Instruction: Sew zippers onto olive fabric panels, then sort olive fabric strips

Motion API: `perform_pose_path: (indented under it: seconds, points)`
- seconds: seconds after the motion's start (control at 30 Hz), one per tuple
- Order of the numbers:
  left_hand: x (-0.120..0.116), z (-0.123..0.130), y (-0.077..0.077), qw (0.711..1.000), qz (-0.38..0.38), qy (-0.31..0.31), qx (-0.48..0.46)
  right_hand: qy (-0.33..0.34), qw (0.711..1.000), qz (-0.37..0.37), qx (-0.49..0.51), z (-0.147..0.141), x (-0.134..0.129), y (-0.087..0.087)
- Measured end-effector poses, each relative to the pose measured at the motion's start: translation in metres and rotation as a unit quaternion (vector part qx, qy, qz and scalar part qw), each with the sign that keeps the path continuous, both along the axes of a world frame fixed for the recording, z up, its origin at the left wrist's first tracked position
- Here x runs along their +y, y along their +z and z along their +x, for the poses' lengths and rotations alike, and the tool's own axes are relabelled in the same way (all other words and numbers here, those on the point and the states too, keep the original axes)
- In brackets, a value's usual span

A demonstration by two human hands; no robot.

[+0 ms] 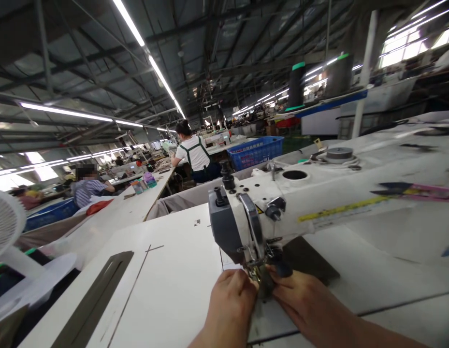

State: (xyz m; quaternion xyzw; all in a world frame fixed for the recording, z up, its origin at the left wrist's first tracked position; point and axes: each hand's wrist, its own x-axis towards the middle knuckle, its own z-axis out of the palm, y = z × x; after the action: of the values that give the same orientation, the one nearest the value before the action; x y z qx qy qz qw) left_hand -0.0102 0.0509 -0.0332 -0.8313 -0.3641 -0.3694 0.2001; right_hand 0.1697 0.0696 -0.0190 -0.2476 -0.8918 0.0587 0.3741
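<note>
Sewing floor, head view. Both hands work close together at the needle end of a white industrial sewing machine (253,220). Dark olive fabric (267,286) sits upright between the fingertips, right by the presser foot. Left hand (232,296): fingers curled, tips bunched beside the foot; cannot tell whether it grips the cloth. Right hand (300,296): thumb and fingers pinch the fabric from the other side, some tips hidden behind machine parts. A flat dark panel (313,260) lies beyond the right hand, beneath the machine arm; whether it joins the pinched cloth, cannot tell.

On the machine arm: a yellow measuring tape (342,209) along its side, pink-handled scissors (423,191) near the tape's far end. Left on the white tabletop (173,270): a long dark olive strip (95,297), well apart from the hands. White fan (5,224) at the left edge.

Ahead: a blue plastic crate (255,152); beside it, a co-worker in a white top with dark straps (195,152), back turned. Farther left, another in a striped shirt (88,192).
</note>
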Motion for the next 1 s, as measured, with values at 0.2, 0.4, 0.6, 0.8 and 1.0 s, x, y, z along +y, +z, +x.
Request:
perform_pose_path:
  seconds: [0.2,0.4,0.6,0.8,1.0]
  points:
    - [-0.010,-0.003,0.005,0.994,-0.093,0.027,0.045,0.007,0.998,0.053,-0.037,0.012,0.000,-0.012]
    - [-0.005,0.000,-0.001,0.998,-0.026,0.027,0.043,0.007,0.994,0.075,-0.080,0.018,0.004,-0.021]
    - [-0.001,0.000,0.007,0.995,-0.061,0.036,0.071,0.007,0.996,0.084,-0.043,0.011,0.008,-0.005]
    - [0.001,-0.002,0.004,0.993,-0.084,0.036,0.070,-0.003,0.997,0.071,-0.030,0.008,0.010,-0.001]
    - [0.004,-0.005,0.001,0.993,-0.090,0.034,0.073,-0.002,0.997,0.075,-0.032,0.008,0.011,-0.002]
